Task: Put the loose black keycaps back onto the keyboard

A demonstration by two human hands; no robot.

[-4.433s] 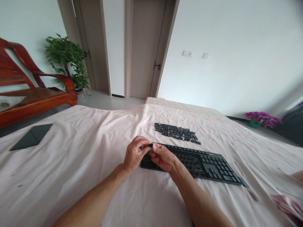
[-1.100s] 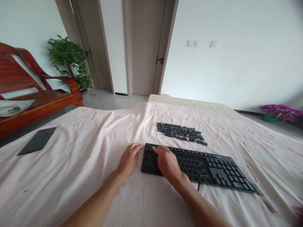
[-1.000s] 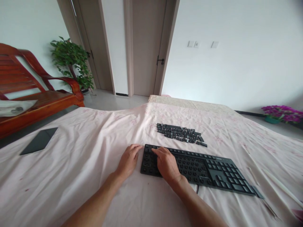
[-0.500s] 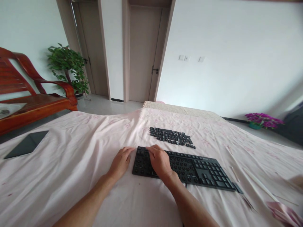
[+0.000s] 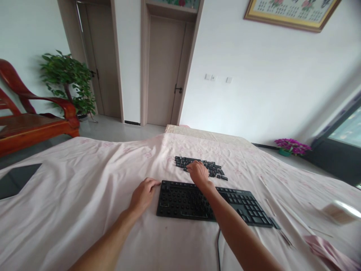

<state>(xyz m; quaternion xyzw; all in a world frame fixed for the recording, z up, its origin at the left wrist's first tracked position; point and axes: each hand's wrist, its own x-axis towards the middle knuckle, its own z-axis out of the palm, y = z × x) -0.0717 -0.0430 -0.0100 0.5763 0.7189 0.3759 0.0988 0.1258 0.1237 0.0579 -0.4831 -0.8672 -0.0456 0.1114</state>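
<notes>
The right hand (image 5: 199,174) has its fingers bent down at loose black keycaps (image 5: 215,170); from here I can't tell whether they pinch one. The left hand's (image 5: 143,194) fingers stretch out loosely, the keyboard (image 5: 180,200) just right of them, on pink cloth (image 5: 180,244).

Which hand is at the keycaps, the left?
No: the right hand is at the loose keycaps, while the left hand is beside the keyboard.
</notes>
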